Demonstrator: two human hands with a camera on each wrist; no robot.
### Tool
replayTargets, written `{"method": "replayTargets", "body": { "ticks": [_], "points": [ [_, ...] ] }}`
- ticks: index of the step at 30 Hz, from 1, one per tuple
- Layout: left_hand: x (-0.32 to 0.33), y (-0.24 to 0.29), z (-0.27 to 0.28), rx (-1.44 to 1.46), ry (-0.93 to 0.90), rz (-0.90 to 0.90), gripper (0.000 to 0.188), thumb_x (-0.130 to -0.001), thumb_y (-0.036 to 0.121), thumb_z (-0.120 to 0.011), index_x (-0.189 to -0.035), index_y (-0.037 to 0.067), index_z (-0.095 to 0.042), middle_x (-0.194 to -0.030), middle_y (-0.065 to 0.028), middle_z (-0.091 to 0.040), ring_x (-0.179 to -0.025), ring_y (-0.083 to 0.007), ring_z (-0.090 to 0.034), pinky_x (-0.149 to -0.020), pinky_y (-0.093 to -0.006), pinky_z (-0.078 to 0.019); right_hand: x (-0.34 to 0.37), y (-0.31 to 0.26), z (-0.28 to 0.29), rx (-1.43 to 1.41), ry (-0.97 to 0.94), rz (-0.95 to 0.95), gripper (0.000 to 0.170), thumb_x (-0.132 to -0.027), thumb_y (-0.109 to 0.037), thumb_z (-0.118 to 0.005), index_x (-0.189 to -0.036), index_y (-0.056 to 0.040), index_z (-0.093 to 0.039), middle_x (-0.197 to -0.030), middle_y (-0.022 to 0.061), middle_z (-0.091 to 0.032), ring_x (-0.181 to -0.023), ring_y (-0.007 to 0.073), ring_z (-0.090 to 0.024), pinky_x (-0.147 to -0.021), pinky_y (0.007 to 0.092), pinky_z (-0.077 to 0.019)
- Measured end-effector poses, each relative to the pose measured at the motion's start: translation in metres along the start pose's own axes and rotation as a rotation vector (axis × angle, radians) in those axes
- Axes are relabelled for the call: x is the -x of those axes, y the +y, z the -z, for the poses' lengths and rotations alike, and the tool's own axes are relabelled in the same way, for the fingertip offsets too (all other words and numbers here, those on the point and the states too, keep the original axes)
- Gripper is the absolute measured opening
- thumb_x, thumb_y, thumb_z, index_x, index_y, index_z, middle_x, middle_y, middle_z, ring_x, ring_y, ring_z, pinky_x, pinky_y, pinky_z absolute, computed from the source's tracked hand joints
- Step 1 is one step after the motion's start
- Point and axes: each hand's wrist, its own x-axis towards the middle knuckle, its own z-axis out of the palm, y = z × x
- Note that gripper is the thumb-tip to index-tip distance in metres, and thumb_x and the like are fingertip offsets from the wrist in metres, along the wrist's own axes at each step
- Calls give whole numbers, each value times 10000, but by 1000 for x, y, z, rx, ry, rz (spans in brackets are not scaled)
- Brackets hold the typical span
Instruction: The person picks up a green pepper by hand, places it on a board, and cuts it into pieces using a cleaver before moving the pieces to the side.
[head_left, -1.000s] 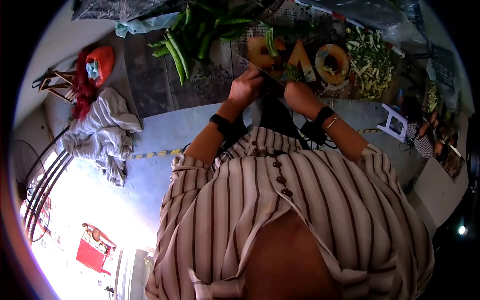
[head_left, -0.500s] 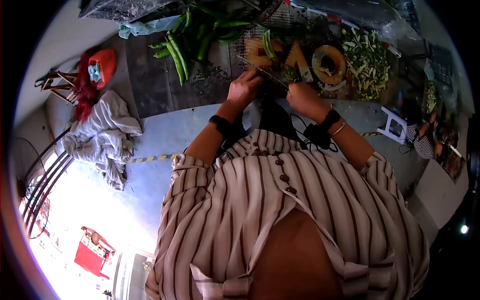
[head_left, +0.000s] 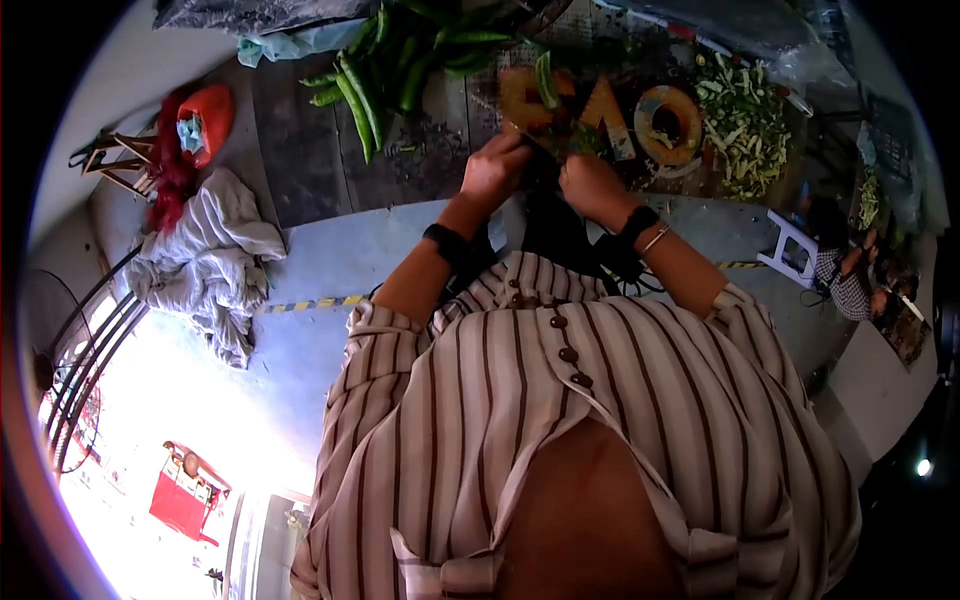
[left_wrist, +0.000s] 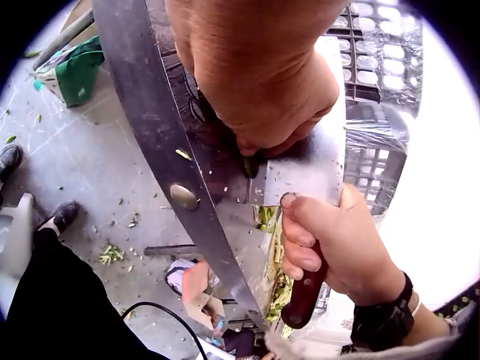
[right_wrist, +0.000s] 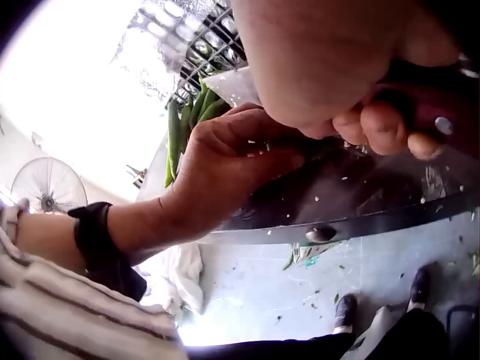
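Observation:
My right hand (left_wrist: 345, 240) grips the dark red handle (left_wrist: 305, 296) of a cleaver, its thumb and finger up against the broad steel blade (left_wrist: 300, 176). Beside the blade my left hand (left_wrist: 262, 82) is bent low over the table, fingers curled on a green pepper (left_wrist: 251, 165), of which only a dark green end shows. In the head view the left hand (head_left: 495, 170) and right hand (head_left: 595, 190) are close together at the table's near edge. The right wrist view has the left hand (right_wrist: 225, 154) partly behind the right hand (right_wrist: 330, 60).
Whole green peppers (head_left: 405, 65) are heaped at the back left of the dark table (head_left: 300, 150). Sliced green pieces (head_left: 740, 130) form a pile at the right, beside large painted letters (head_left: 668, 125). A perforated crate (left_wrist: 375, 52) stands beyond. Scraps lie on the floor.
The cleaver blade, earlier seen slanting between the hands, has turned and is now mostly hidden in the head view. My right hand has shifted slightly left, nearer the left hand.

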Motion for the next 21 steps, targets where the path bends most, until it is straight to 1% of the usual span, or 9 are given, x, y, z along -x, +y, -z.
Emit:
{"method": "replayTargets", "body": {
  "ticks": [4, 6, 9, 10, 11, 13, 17, 19, 21],
  "points": [
    [-5, 1, 0, 13, 29, -15, 262, -686, 13, -568, -918, 116, -633, -963, -42, -609, -852, -273, -605, -690, -349, -511, -3, 3, 5, -44, 15, -4, 188, -761, -99, -520, -682, 62, -575, -698, 265, -576, -695, 431, -575, -638, 480, -455],
    [-7, 2, 2, 7, 30, -15, 256, -692, 18, -573, -921, 115, -632, -957, -40, -611, -851, -272, -605, -692, -349, -511, -8, 2, 8, -74, 121, 69, 195, -760, -107, -526, -676, 64, -569, -690, 268, -565, -682, 430, -569, -620, 477, -448],
    [-5, 3, 5, 4, 21, 4, 240, -708, 26, -581, -927, 110, -630, -955, -39, -613, -851, -269, -606, -696, -349, -511, -3, 1, 24, -33, 108, 60, 191, -760, -105, -524, -691, 67, -570, -698, 270, -566, -684, 426, -570, -618, 478, -448],
    [-5, 4, 4, 6, 20, 17, 230, -718, 29, -583, -930, 107, -628, -958, -38, -612, -853, -267, -605, -698, -348, -511, 0, 0, 31, 42, 7, 49, 177, -761, -87, -506, -730, 71, -581, -721, 273, -576, -693, 427, -575, -630, 481, -453],
    [-5, 4, 3, 13, 18, 14, 230, -718, 29, -583, -930, 107, -628, -958, -38, -612, -853, -267, -605, -698, -348, -511, 5, -2, 34, 43, 7, 42, 177, -761, -87, -506, -730, 71, -581, -721, 273, -576, -693, 427, -575, -630, 481, -453],
    [-5, 2, 1, -15, 48, -13, 201, -732, 35, -591, -919, 100, -626, -933, -36, -606, -840, -265, -603, -689, -347, -510, 13, -5, 36, 78, -137, -38, 175, -758, -67, -487, -764, 74, -589, -742, 279, -585, -705, 430, -581, -649, 486, -460],
    [-2, 1, -1, 3, 32, 22, 187, -727, 41, -606, -905, 98, -623, -906, -41, -598, -822, -267, -599, -677, -351, -509, 19, -9, 35, 70, -154, -46, 177, -758, -59, -475, -772, 72, -595, -744, 280, -589, -711, 433, -584, -666, 490, -464],
    [-2, 1, -2, -4, 52, 16, 181, -722, 44, -616, -895, 97, -620, -886, -46, -592, -809, -271, -595, -669, -353, -506, 18, -10, 36, 54, -189, -82, 177, -759, -64, -478, -763, 70, -595, -749, 279, -593, -716, 434, -586, -674, 487, -467],
    [-1, 0, -1, 6, 36, 25, 182, -721, 42, -615, -895, 96, -622, -885, -48, -591, -814, -272, -595, -668, -353, -504, 20, -10, 33, 39, -179, -100, 174, -759, -66, -485, -755, 69, -595, -746, 277, -593, -715, 434, -586, -672, 485, -469]
  ]
}}
